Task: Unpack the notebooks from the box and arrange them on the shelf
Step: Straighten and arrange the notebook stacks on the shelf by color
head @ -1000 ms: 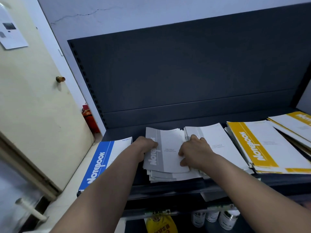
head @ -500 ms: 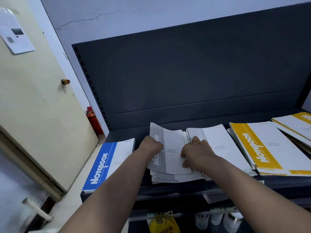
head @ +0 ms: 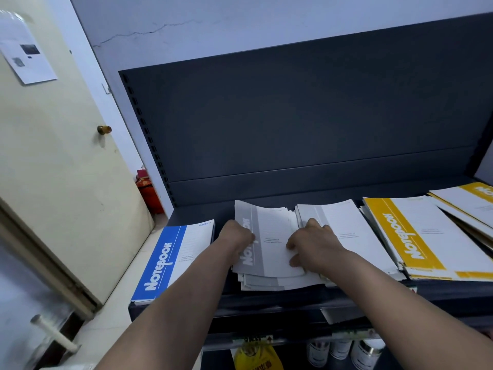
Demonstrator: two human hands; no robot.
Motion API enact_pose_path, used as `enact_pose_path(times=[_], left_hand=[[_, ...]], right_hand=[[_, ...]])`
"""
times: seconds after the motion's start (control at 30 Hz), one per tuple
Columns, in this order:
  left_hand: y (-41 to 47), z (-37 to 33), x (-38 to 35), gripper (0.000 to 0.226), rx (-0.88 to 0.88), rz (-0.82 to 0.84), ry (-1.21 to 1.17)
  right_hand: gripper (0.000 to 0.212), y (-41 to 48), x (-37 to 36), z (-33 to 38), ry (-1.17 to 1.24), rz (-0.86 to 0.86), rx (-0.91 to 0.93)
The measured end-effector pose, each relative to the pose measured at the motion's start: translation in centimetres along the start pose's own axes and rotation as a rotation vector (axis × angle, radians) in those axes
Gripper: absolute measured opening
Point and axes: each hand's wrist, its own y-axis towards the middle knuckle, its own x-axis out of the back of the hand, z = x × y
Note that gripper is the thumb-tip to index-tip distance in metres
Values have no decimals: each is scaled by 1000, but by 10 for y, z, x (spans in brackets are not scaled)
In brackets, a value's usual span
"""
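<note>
My left hand point(head: 236, 236) and right hand point(head: 312, 244) grip the grey notebooks point(head: 269, 244) by their side edges.
On the shelf point(head: 293, 301), fanned; I judge I'm squaring them, and next needs an even inward push.

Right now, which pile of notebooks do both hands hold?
The grey pile beside the blue notebook: the left hand and right hand grip its bowed top cover. The yellow piles lie farther right, untouched.

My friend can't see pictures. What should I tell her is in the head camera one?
A person's left hand and right hand grip a stack of grey notebooks lying on a dark shelf. A blue notebook lies to the stack's left, yellow notebooks further right.
</note>
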Motion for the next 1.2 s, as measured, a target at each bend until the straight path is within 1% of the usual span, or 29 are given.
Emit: enact_pose_path(times=[0.07, 0.1, 0.13, 0.2, 0.23, 0.33, 0.47, 0.53, 0.6, 0.73, 0.8, 0.87, 0.93, 1.1, 1.2], left_hand=[[1, 6, 2, 14, -22, -19, -31], [0, 8, 4, 8, -38, -30, -52], [-2, 9, 7, 11, -57, -48, -72], [-5, 10, 17, 29, -97, -69, -92], [-6, 10, 24, 31, -130, -81, -101], [-13, 10, 43, 28, -240, -104, -170], [-31, 11, 57, 30, -359, -33, -300], [-39, 16, 58, 30, -406, 10, -358], [-42, 19, 56, 32, -463, 29, -367], [-42, 15, 52, 39, -590, -18, -340], [-40, 13, 50, 40, -636, -50, -339], [-38, 16, 47, 45, -644, -56, -343], [-38, 25, 42, 56, -620, -41, -355], [-43, 39, 27, 95, -669, -50, -356], [-45, 36, 22, 102, -698, -72, -325]], right_hand=[[45, 3, -3, -1, 57, -2, -10], [48, 4, -4, -2, 70, -12, -9], [51, 6, -5, -3, 76, -19, -5], [60, 9, -6, -1, 129, -60, 13], [66, 10, -6, 0, 210, -100, 13], [84, 14, -7, 7, 542, -225, 7], [89, 16, -8, 21, 944, -294, 67], [93, 16, -10, 26, 1069, -303, 20], [93, 16, -11, 28, 1071, -337, -16], [82, 11, -3, 34, 972, -538, 32], [79, 11, -3, 34, 947, -585, 48], [79, 10, -7, 33, 936, -578, 53], [83, 6, -16, 32, 921, -551, 58], [95, 0, -29, 37, 887, -535, 100], [95, 1, -30, 40, 820, -544, 138]])
